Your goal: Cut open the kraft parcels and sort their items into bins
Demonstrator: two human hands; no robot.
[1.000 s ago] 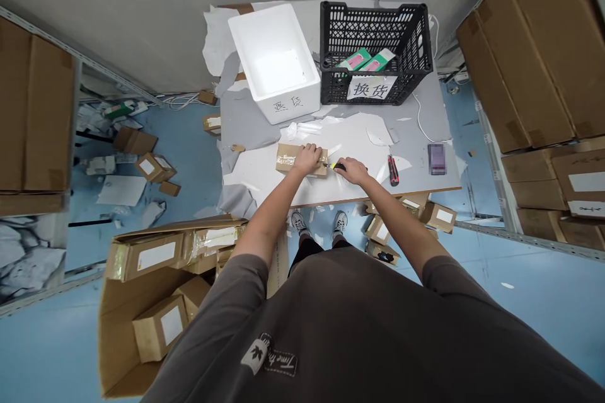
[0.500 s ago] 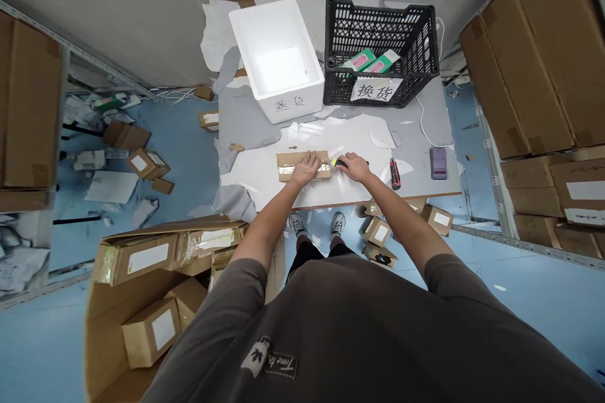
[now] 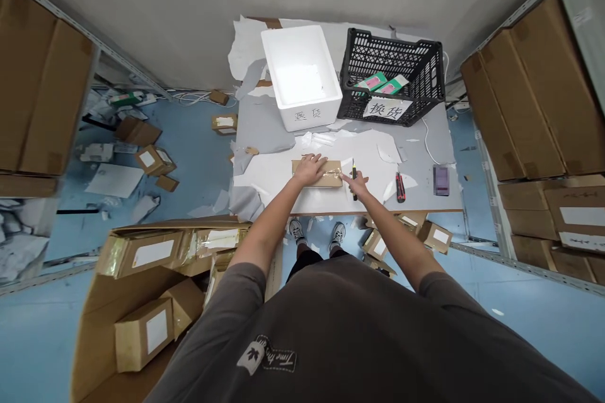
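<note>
A small brown cardboard box with clear tape along its top lies on the white-covered worktable. My left hand rests on the box's left half, its fingers spread out. At the box's right end, my right hand reaches a finger to the taped edge. A slim black and yellow utility knife is held in that hand, pointing away from me and turned off the box. Whether its blade is out is too small to tell. A red and black utility knife lies farther right.
Behind stand a white foam box and a black crate with green and pink packs. A phone lies at the right. A large carton of small boxes stands at my left. Shelves flank both sides.
My right hand has turned the knife from pointing left at the box to pointing away from me, and a finger now touches the box end. The whole view has shifted slightly.
</note>
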